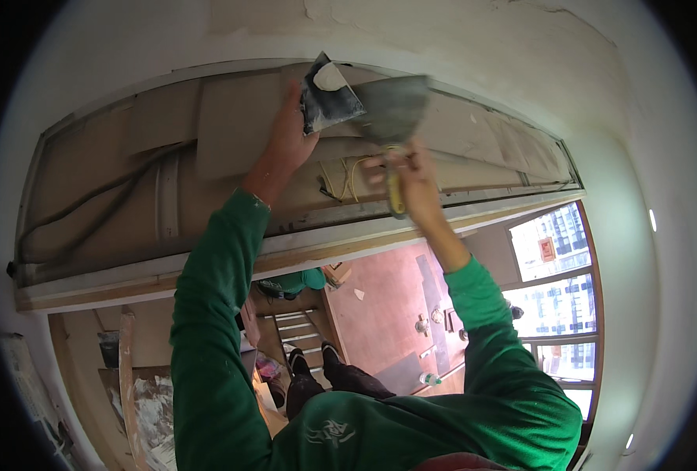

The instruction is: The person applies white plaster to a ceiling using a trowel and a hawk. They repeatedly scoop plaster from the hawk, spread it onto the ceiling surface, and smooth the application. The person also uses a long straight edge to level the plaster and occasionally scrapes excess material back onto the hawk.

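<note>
My left hand [287, 137] is raised and closed round the edge of a small dark plate [334, 110], its surface smeared white. A lump of white putty [330, 77] sits on the plate's upper part. Just to the right, my right hand [417, 177] grips a wide putty knife [395, 110] by its yellow and dark handle. The knife's broad grey blade points up, its left edge overlapping or very near the plate's right corner; whether they touch I cannot tell. Motion blurs the blade and the right fingers.
Behind my hands is a long framed recess with brown boards [239, 125], a dark cable [89, 200] and yellow wires [348, 179]. A ledge [207, 271] runs below it. My feet are on a ladder [295, 326] above a pinkish floor [372, 314]. Windows [556, 306] stand at right.
</note>
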A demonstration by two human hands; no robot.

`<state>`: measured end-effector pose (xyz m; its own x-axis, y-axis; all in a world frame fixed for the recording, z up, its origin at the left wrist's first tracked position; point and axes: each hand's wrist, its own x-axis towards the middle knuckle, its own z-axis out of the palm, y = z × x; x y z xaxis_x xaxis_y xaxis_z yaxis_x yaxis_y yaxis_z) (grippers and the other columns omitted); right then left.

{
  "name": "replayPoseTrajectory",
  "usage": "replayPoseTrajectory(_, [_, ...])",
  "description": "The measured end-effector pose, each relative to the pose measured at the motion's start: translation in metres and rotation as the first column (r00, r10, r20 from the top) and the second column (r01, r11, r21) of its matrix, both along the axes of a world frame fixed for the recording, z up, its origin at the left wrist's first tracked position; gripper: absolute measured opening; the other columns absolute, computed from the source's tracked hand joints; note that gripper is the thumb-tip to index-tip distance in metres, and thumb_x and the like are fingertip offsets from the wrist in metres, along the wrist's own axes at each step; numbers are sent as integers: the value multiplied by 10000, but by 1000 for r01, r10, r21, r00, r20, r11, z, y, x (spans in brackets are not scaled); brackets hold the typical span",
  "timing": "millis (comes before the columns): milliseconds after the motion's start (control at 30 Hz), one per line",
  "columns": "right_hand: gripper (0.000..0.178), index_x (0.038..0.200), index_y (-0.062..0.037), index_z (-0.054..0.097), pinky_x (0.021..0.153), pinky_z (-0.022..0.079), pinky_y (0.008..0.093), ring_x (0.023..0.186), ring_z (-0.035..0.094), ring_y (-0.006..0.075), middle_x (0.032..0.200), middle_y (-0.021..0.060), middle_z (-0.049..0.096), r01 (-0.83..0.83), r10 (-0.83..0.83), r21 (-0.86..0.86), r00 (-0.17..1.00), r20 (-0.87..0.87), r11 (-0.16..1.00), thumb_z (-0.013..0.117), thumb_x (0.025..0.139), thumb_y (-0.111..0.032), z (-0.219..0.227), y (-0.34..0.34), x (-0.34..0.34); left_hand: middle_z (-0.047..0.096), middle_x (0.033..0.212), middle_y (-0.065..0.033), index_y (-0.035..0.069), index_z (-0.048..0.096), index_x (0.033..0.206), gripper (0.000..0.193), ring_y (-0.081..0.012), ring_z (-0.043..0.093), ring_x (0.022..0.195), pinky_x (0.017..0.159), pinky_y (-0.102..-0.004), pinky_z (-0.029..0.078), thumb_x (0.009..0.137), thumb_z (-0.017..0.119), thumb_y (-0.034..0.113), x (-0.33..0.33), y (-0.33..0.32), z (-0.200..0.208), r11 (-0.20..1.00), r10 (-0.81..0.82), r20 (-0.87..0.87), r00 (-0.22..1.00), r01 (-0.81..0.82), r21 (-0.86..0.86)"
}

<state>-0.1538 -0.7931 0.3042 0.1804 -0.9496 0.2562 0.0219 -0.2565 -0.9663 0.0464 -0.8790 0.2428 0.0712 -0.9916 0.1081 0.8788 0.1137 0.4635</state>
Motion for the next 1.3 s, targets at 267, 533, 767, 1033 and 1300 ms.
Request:
replayPoseTrajectory(267, [188, 996, -66, 496, 419, 408, 222, 479, 459, 121, 693, 70, 525, -959, 371, -2, 108, 922, 284, 464, 1007, -250, -22, -20, -23, 661, 1088, 11, 96, 589, 1131, 402, -107, 633, 979, 873, -251, 506, 969, 552, 463, -7, -3, 7, 967, -167, -112, 980, 185, 176])
replayPoseTrajectory(533, [220, 988, -82, 466, 476, 444, 253, 542, 508, 128, 696, 37, 533, -249, 161, 545, 966, 204, 800, 493, 1000, -300, 0, -77, 6, 648, 1075, -19, 113, 570, 1124, 383, -121, 631, 917, 803, -281, 504, 990, 517, 468, 25, -43, -49, 946, -318, -159, 934, 303, -112])
replayPoseTrajectory(767, [139, 1016, -61, 459, 531, 475, 316, 617, 576, 197, 821, 106, 587, -197, 185, 349, 980, 67, 916, 453, 991, -197, 23, -33, -73, 573, 831, 23, 88, 560, 1052, 536, -124, 552, 711, 670, -284, 458, 1009, 359, 583, 15, -23, -6, 922, 207, 203, 957, -260, 287])
replayPoseTrajectory(1033, [128, 973, -81, 451, 492, 462, 289, 552, 548, 173, 794, 93, 555, -247, 305, 454, 950, -58, 856, 493, 996, -200, 7, -52, -18, 368, 642, 27, 32, 459, 715, 628, -100, 330, 611, 522, -351, 339, 1024, 335, 565, 4, -13, -9, 844, 454, 713, 534, -515, -152])
replayPoseTrajectory(1300, [173, 987, -21, 471, 552, 509, 255, 637, 538, 137, 823, 78, 547, -441, 383, 407, 897, 220, 799, 471, 1003, -194, 56, -169, 18, 297, 538, -67, -39, 396, 643, 623, -114, 310, 562, 486, -389, 299, 1045, 400, 437, -3, -6, -14, 792, 573, 775, 266, -421, -441])
